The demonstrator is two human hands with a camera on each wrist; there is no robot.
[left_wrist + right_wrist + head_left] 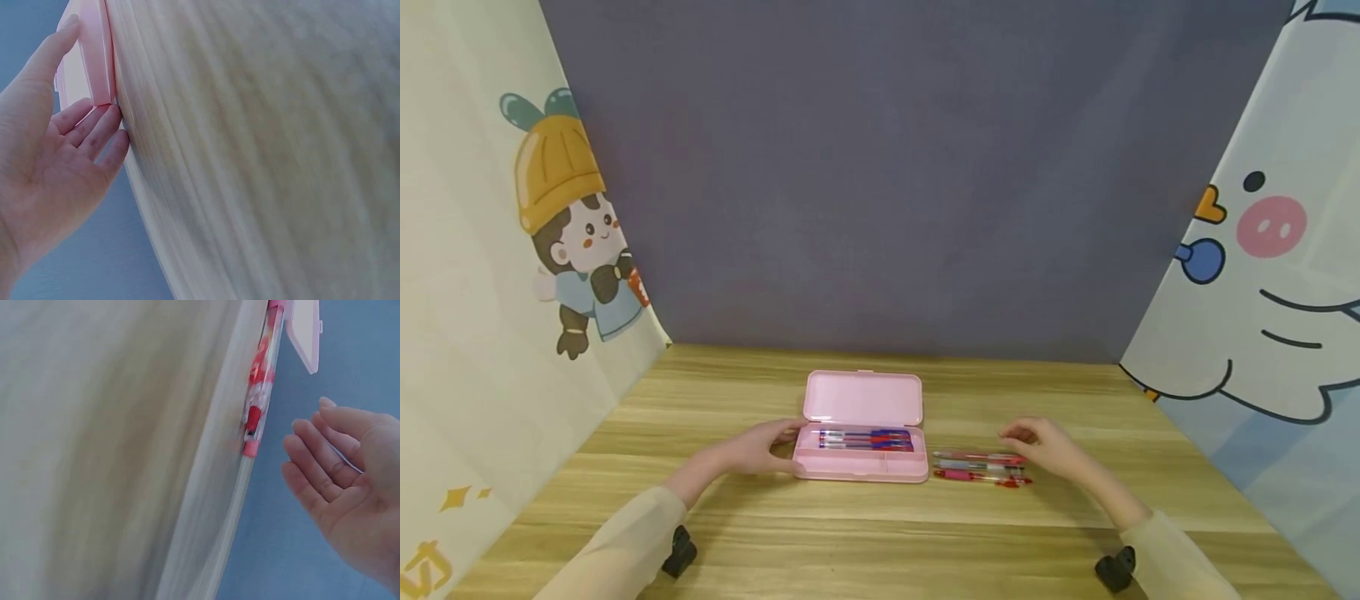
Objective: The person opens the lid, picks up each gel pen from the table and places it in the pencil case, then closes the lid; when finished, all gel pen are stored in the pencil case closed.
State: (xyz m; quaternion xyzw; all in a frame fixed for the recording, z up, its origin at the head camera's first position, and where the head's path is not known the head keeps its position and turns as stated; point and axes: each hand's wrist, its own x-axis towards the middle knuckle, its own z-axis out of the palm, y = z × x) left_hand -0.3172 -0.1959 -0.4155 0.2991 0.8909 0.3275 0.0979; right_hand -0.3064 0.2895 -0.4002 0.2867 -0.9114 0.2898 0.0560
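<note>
A pink pencil case (pixel 861 477) lies on the wooden table with its lid (pixel 865 398) swung back. Several pens with blue and red ends (pixel 868 440) lie in its rear compartment. My left hand (pixel 756 448) holds the case's left end, thumb at the front corner and fingers toward the back; the left wrist view shows these fingers (pixel 94 128) at the pink end wall. Right of the case, several clear-barrelled pens (pixel 973 477) with red and pink parts lie side by side. Just above their right ends is my right hand (pixel 1047 446), fingers loosely bent, nothing in it.
The wooden table (pixel 850 542) meets a dark grey backdrop (pixel 887 183) behind the case. Cartoon-printed panels stand at left (pixel 467 250) and right (pixel 1300 350). The front compartments of the case are split by a small divider.
</note>
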